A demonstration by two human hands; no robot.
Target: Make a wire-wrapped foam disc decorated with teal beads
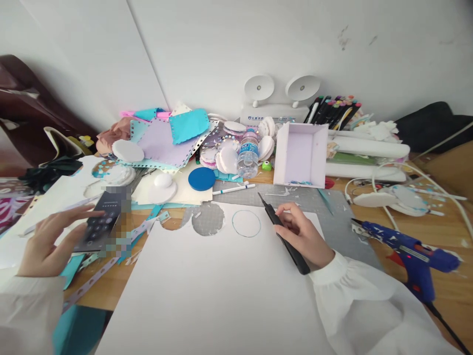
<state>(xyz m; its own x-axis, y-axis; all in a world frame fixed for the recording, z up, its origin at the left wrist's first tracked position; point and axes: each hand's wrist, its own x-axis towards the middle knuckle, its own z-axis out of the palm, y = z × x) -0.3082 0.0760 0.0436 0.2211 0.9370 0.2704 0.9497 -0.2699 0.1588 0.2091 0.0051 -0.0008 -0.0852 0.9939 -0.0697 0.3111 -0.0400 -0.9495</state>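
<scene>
My left hand is over a dark phone at the left, its fingers apart and one fingertip at the lit screen. In my right hand is a black pen-shaped tool with a thin dark tip pointing up and left. Beneath that hand lies a large white sheet. A circle outline is drawn on it, left of the tool. Beside the outline is a round cut-out hole, through which the grey cutting mat shows. A blue disc and a marker lie behind the sheet.
A water bottle stands behind the marker, left of an open lilac box. At the right a blue glue gun lies near white cables. Coloured sheets, white foam discs and pens crowd the back. Ribbon strips lie at the left.
</scene>
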